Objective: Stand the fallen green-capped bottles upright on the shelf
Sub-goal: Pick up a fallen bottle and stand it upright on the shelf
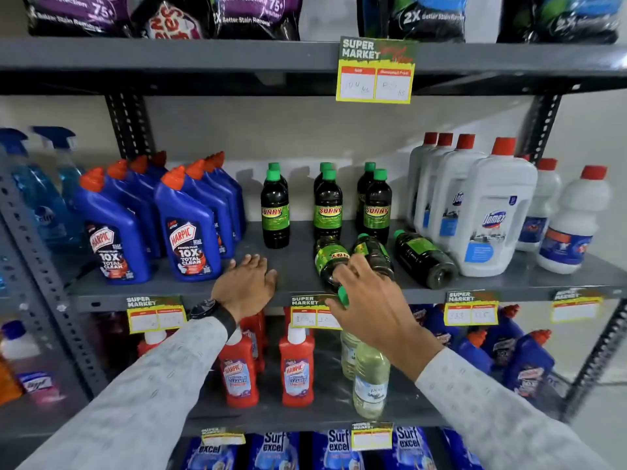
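I see the grey shelf (295, 266) at chest height, with my two hands over its front edge. My left hand (246, 283) lies flat on bare shelf, palm down, fingers spread and holding nothing; a watch (203, 308) sits on that wrist.

My right hand (369, 296) reaches over a fallen bottle (329, 262) lying on its side, its green cap (343, 296) pointing at me past the shelf edge. The fingers curl over the bottle's lower body near the cap, touching it, but I cannot tell whether they are truly clamped on it or just resting.

A second fallen bottle (375, 254) lies just beside it to the right, cap toward the back, partly hidden by my fingers. A third (424, 257) lies further right, tilted, cap at the back and its base toward me, near the white jug (492, 215).

Behind them, green-capped bottles stand upright in three short rows: left row (274, 212), middle row (327, 206), right row (376, 208). The middle row stands just behind the bottle under my hand.

Blue toilet-cleaner bottles (190, 228) fill the shelf to the left. Price tags (471, 308) hang from the shelf's front lip.
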`<state>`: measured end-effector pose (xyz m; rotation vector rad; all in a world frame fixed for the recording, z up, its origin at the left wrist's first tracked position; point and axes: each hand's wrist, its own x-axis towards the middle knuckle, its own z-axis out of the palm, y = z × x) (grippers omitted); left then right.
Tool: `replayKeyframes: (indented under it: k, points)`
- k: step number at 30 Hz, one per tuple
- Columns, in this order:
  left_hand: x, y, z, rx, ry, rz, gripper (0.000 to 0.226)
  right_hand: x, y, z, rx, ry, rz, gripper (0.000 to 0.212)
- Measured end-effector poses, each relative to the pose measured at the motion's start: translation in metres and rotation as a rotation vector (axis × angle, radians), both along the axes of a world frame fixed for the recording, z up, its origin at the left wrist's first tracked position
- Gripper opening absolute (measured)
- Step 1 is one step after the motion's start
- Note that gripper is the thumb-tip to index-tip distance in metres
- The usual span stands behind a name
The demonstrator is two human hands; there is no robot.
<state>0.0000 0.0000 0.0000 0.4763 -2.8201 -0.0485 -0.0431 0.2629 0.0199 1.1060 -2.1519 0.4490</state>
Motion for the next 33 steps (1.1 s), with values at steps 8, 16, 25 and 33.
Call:
replayKeyframes:
  k: [8, 16, 25, 33]
  points:
    - [0.008, 0.006, 0.007, -0.076, -0.002, -0.011, 0.069, -0.001, -0.002, 0.011, -0.159, -0.091, 0.093, 0.017]
    - [0.0, 0.006, 0.007, 0.006, -0.081, 0.028, 0.061, -0.025, -0.036, 0.109, -0.236, -0.276, 0.11, 0.02]
    - [-0.004, -0.004, -0.001, 0.01, -0.048, 0.013, 0.064, -0.058, -0.101, 0.17, -0.067, -0.617, 0.034, 0.014]
    - [-0.005, -0.007, -0.005, 0.01, -0.02, 0.0, 0.066, -0.073, -0.118, 0.172, -0.077, -0.732, 0.033, 0.024]
